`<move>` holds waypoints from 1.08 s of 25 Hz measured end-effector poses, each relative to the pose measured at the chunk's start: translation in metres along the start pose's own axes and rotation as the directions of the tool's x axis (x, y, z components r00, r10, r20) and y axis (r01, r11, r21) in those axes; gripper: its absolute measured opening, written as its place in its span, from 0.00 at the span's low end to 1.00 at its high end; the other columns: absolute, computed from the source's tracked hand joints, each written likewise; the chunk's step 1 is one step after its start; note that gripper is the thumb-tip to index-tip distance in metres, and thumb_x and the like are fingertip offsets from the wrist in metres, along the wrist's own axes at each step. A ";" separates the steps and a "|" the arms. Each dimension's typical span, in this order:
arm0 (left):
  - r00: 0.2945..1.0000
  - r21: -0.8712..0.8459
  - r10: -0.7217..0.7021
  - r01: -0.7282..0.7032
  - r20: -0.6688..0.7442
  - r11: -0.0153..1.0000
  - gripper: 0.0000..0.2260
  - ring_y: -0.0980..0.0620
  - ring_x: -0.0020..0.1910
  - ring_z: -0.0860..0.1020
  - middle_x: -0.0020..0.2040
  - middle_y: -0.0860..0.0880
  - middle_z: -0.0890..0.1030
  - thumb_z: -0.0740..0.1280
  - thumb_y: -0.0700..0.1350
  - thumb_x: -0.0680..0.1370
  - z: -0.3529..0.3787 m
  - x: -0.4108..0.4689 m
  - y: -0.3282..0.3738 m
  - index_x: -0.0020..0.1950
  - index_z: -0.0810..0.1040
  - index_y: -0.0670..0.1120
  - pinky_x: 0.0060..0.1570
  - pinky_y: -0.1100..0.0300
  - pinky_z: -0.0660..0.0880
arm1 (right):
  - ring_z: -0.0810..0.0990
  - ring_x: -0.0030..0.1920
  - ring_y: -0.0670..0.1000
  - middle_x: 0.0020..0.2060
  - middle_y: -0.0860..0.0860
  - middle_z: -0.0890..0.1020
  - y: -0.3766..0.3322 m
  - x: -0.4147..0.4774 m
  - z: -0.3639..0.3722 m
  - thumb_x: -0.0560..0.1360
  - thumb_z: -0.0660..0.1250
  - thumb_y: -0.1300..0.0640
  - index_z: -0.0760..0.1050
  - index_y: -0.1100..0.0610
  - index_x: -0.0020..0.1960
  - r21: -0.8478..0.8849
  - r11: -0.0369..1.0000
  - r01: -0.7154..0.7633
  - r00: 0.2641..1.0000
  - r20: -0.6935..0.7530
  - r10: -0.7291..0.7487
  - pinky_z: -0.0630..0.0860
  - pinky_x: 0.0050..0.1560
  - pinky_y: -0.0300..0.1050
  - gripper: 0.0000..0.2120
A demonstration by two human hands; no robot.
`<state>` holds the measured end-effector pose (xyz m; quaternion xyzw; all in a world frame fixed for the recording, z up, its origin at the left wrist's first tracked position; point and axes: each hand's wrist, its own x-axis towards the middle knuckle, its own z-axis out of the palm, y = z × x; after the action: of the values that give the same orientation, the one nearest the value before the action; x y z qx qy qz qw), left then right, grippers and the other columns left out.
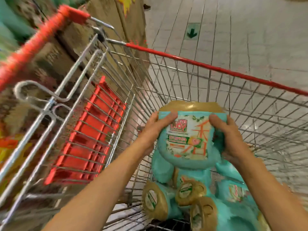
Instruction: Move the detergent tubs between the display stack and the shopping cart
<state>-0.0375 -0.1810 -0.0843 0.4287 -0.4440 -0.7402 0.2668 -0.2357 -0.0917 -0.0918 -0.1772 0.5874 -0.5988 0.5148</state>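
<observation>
My left hand and right hand clamp one detergent tub from either side, thumbs curled over its printed front, the other fingers hidden behind it. I hold it clear in the air inside the shopping cart, label towards me, gold lid pointing away. It sits directly above the other tubs, which lie on their sides on the cart bottom with their lids facing me.

I judge this to be the carrying step, though the frame does not tell me which way the tub is going. Either way I want both palms pressing evenly, since a slick round wall could slide through a one-sided grip. If I lower it, I aim for the gap beside the pile, not the top, where it may roll. If I lift it, I clear the red-edged rim and the red seat flap on my left before swinging out. The view is smeared, so I slow down. The display stack I cannot pick out in the blur; only cardboard boxes show beyond the cart.
</observation>
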 end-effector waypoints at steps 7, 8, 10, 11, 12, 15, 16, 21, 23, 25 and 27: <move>0.931 0.095 0.355 -0.347 -0.089 0.933 0.22 0.61 0.42 0.83 0.45 0.57 0.85 0.72 0.57 0.65 0.038 -0.095 0.060 0.57 0.77 0.52 0.39 0.68 0.77 | 0.84 0.41 0.54 0.43 0.55 0.84 -0.068 -0.073 0.025 0.57 0.78 0.44 0.72 0.64 0.60 0.139 0.985 0.101 0.993 0.047 -0.108 0.82 0.42 0.49 0.39; 0.909 0.108 0.392 -0.379 -0.141 0.919 0.22 0.62 0.42 0.82 0.44 0.58 0.85 0.71 0.59 0.66 0.041 -0.112 0.063 0.56 0.76 0.52 0.39 0.69 0.76 | 0.83 0.45 0.57 0.47 0.58 0.83 -0.073 -0.084 0.030 0.53 0.79 0.41 0.72 0.65 0.62 0.125 0.989 0.081 0.992 0.084 -0.091 0.81 0.47 0.52 0.45; 0.866 0.126 0.438 -0.419 -0.240 0.899 0.24 0.60 0.44 0.82 0.46 0.56 0.85 0.70 0.61 0.66 0.042 -0.145 0.065 0.58 0.77 0.52 0.43 0.65 0.77 | 0.82 0.47 0.58 0.49 0.60 0.81 -0.082 -0.102 0.042 0.49 0.80 0.39 0.70 0.66 0.65 0.089 0.995 0.044 0.982 0.180 -0.060 0.80 0.49 0.54 0.52; 0.840 0.137 0.451 -0.430 -0.300 0.892 0.26 0.58 0.45 0.82 0.48 0.54 0.85 0.70 0.61 0.65 0.041 -0.163 0.064 0.59 0.77 0.51 0.45 0.62 0.78 | 0.81 0.46 0.58 0.49 0.60 0.81 -0.086 -0.112 0.049 0.48 0.80 0.39 0.70 0.66 0.65 0.066 0.997 0.031 0.970 0.240 -0.046 0.80 0.49 0.54 0.53; 0.814 0.137 0.455 -0.436 -0.361 0.889 0.28 0.56 0.46 0.82 0.49 0.52 0.85 0.70 0.62 0.65 0.041 -0.181 0.062 0.61 0.76 0.51 0.47 0.60 0.78 | 0.81 0.45 0.58 0.49 0.61 0.80 -0.088 -0.122 0.056 0.49 0.81 0.40 0.69 0.67 0.65 0.050 0.998 0.024 0.955 0.296 -0.038 0.80 0.48 0.54 0.53; 0.722 0.133 0.461 -0.464 -0.516 0.876 0.28 0.52 0.48 0.83 0.50 0.50 0.85 0.70 0.63 0.64 0.036 -0.241 0.052 0.59 0.76 0.51 0.51 0.54 0.79 | 0.82 0.43 0.57 0.47 0.60 0.81 -0.087 -0.155 0.083 0.51 0.81 0.41 0.71 0.66 0.63 0.007 0.999 0.040 0.890 0.455 -0.039 0.80 0.47 0.53 0.48; 0.691 0.130 0.465 -0.480 -0.553 0.868 0.27 0.51 0.48 0.83 0.51 0.49 0.85 0.70 0.62 0.65 0.032 -0.262 0.049 0.59 0.77 0.51 0.51 0.53 0.79 | 0.82 0.40 0.55 0.44 0.58 0.82 -0.086 -0.168 0.094 0.53 0.80 0.42 0.73 0.65 0.60 -0.002 0.998 0.057 0.857 0.513 -0.048 0.80 0.44 0.51 0.44; 0.466 0.186 0.497 -0.566 -0.732 0.803 0.27 0.49 0.48 0.82 0.51 0.47 0.84 0.70 0.60 0.65 0.005 -0.373 0.049 0.59 0.77 0.47 0.50 0.53 0.78 | 0.79 0.36 0.55 0.42 0.59 0.80 -0.082 -0.250 0.164 0.59 0.77 0.44 0.71 0.68 0.59 -0.046 0.995 0.092 0.653 0.757 -0.025 0.78 0.40 0.48 0.39; 0.385 0.227 0.513 -0.586 -0.767 0.778 0.29 0.49 0.49 0.83 0.52 0.46 0.84 0.70 0.60 0.65 -0.010 -0.421 0.054 0.61 0.76 0.45 0.49 0.54 0.79 | 0.74 0.25 0.46 0.32 0.51 0.78 -0.081 -0.287 0.197 0.62 0.74 0.44 0.69 0.63 0.55 -0.039 0.993 0.108 0.539 0.842 -0.026 0.72 0.27 0.37 0.32; 0.335 0.269 0.535 -0.592 -0.775 0.760 0.30 0.49 0.50 0.83 0.53 0.45 0.84 0.70 0.59 0.66 -0.026 -0.464 0.058 0.62 0.75 0.44 0.46 0.56 0.79 | 0.72 0.22 0.41 0.32 0.49 0.76 -0.078 -0.319 0.229 0.63 0.73 0.43 0.68 0.59 0.55 -0.014 0.993 0.116 0.474 0.879 -0.043 0.67 0.22 0.32 0.29; 0.287 0.300 0.551 -0.603 -0.783 0.740 0.27 0.49 0.50 0.84 0.54 0.45 0.84 0.71 0.58 0.69 -0.044 -0.508 0.061 0.63 0.75 0.45 0.44 0.58 0.80 | 0.72 0.24 0.40 0.35 0.49 0.76 -0.071 -0.355 0.260 0.62 0.73 0.41 0.70 0.58 0.55 0.005 0.985 0.171 0.415 0.907 -0.077 0.66 0.22 0.32 0.31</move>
<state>0.2510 0.1660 0.1612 0.5294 -0.3633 -0.3053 0.7032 0.0922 0.0501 0.1751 -0.5355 0.2308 -0.4201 0.6953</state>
